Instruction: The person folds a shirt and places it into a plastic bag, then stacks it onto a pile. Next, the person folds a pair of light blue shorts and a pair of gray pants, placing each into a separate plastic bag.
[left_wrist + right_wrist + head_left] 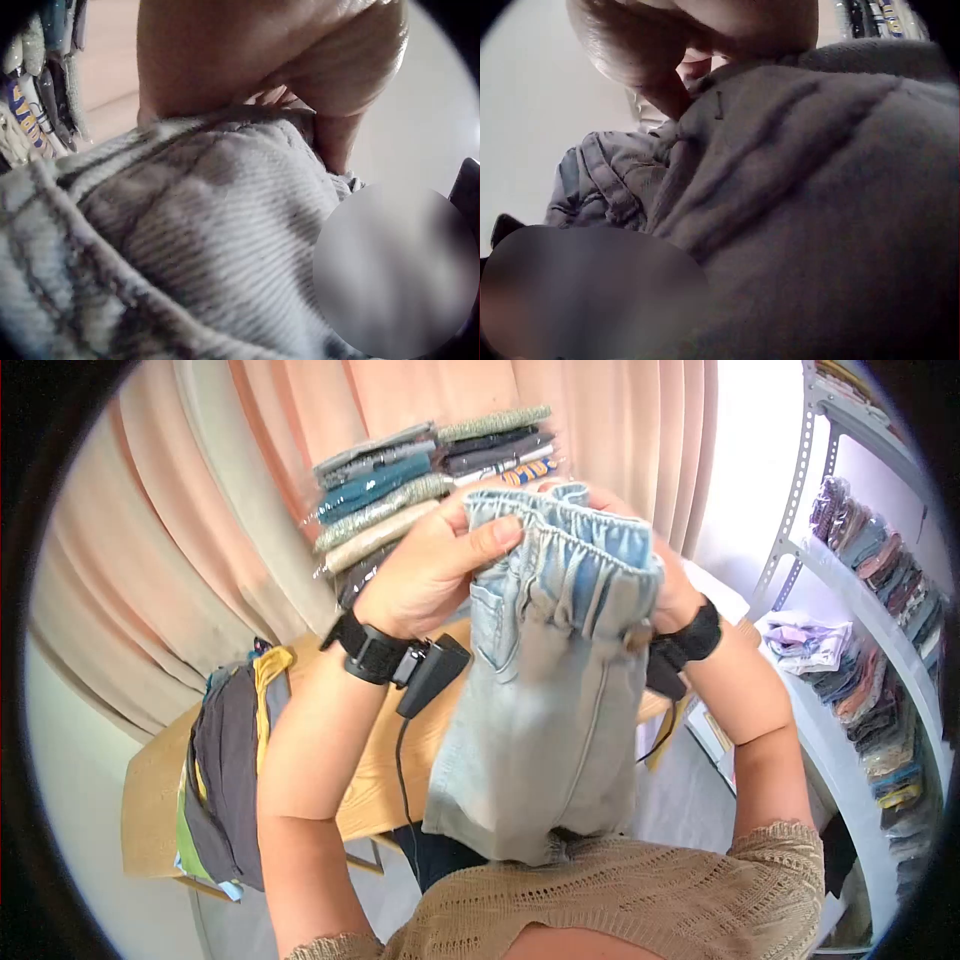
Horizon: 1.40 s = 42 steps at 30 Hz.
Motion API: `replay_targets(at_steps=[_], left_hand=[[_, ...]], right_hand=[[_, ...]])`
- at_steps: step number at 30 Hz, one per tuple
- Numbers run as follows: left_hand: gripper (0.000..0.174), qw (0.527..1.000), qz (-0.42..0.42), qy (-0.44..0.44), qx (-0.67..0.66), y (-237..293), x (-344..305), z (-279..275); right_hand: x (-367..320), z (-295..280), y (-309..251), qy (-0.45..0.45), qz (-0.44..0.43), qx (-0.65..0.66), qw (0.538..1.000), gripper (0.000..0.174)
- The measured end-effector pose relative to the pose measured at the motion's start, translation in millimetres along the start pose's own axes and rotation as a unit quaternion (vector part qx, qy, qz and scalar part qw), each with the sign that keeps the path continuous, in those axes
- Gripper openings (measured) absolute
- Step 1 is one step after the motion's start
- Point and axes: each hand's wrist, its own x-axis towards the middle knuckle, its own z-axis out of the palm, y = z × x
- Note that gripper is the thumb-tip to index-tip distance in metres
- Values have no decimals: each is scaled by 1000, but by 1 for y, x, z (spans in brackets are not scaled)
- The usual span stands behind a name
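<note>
Light blue denim pants (560, 700) with a gathered elastic waistband hang in front of the person's chest in the head view. The left hand (430, 565) grips the waistband's left side, its thumb lying on the front of the cloth. At the waistband's right side the right hand (675, 585) holds on, its fingers mostly hidden behind the denim. In the left wrist view the left hand (262, 60) pinches the top edge of the ribbed-looking cloth (217, 202). The right wrist view has the right hand (697, 37) curled over the creased denim (802, 165).
Bagged folded clothes (380, 490) stand in two stacks at the back of the wooden table (375, 780). Dark and yellow garments (225, 780) drape over its left end. On the right, a metal shelf (860, 595) holds many packed clothes. Pink curtains (620, 420) hang behind.
</note>
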Motion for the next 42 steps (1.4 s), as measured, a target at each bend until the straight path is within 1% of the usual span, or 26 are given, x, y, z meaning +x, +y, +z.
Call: replay_targets(at_steps=[2, 7, 9, 11, 13, 14, 15, 17, 18, 19, 22, 23, 25, 27, 29, 30, 31, 33, 34, 35, 37, 38, 39, 40, 41, 42], left_hand=[[44, 999, 27, -10, -27, -5, 4, -4], [42, 997, 37, 5, 63, -8, 1, -15], [38, 993, 56, 4, 108, -11, -1, -18], [44, 990, 56, 6, 126, -9, -3, -19], [60, 990, 60, 37, 120, -8, -6, -19], [76, 981, 70, 56, 174, -7, -7, -17], [76, 981, 69, 58, 172, -8, -9, -20], [83, 953, 27, 102, 284, -10, -14, -25], [72, 938, 43, 111, 324, -10, -19, -25], [72, 939, 42, 112, 322, -7, -22, -24], [39, 938, 38, 189, 287, 14, -31, -22], [39, 939, 37, 188, 286, 22, -33, -20], [40, 932, 58, 201, 296, 39, -34, -15], [47, 917, 68, 202, 336, 47, -28, -8], [60, 837, 105, 195, 500, 49, -17, -11], [70, 825, 119, 200, 515, 50, -12, -9], [70, 826, 118, 201, 512, 53, -9, -8], [70, 800, 76, 85, 589, 64, -2, -1], [60, 794, 105, 51, 597, 60, 2, -4], [60, 796, 103, 49, 594, 62, 4, -3], [47, 841, -138, 8, 523, 68, 7, 0], [36, 827, -135, 12, 546, 72, 5, 8], [36, 828, -139, 9, 543, 71, 4, 7], [35, 845, -96, -7, 527, 71, 2, 3], [35, 859, -54, -23, 509, 73, 1, 2], [31, 852, -36, -32, 521, 78, -3, 3]], right_hand=[[3, -1, 7, 95, 43, 55, 993, 32], [6, 0, 18, 89, 80, 85, 989, 40], [6, -7, 28, -3, 99, 83, 992, 42], [4, -7, 31, -24, 96, 101, 990, 38], [4, -3, 31, -38, 78, 78, 993, 31], [4, 2, 26, -55, 102, 104, 988, 29], [3, 1, 27, -55, 104, 105, 987, 29], [1, -3, 30, -57, 108, 72, 990, 28], [1, -4, 31, -29, 75, 57, 995, 27], [2, -4, 28, -28, 78, 58, 995, 27], [10, 0, -1, 156, 102, -93, 978, 31], [15, 0, -7, 157, 103, -92, 978, 31], [25, -1, -20, 248, 27, -147, 957, 27], [30, 11, -29, 244, 19, -157, 957, 25], [33, 25, -26, 230, -21, -213, 949, 24], [32, 32, -22, 224, -28, -211, 951, 25], [31, 36, -17, 224, -24, -212, 951, 25], [28, 41, -7, 225, -62, -249, 940, 26], [26, 45, -6, 214, -65, -240, 945, 24], [23, 46, -6, 218, -62, -240, 944, 24], [17, 45, -5, 211, -47, -270, 938, 33], [15, 41, -4, 215, -44, -269, 938, 33], [14, 35, -2, 189, -87, -322, 924, 43], [10, 31, 1, 162, -129, -373, 904, 54], [3, 29, 1, 167, -126, -371, 905, 54], [-6, 26, 1, 155, -85, -338, 924, 62]])
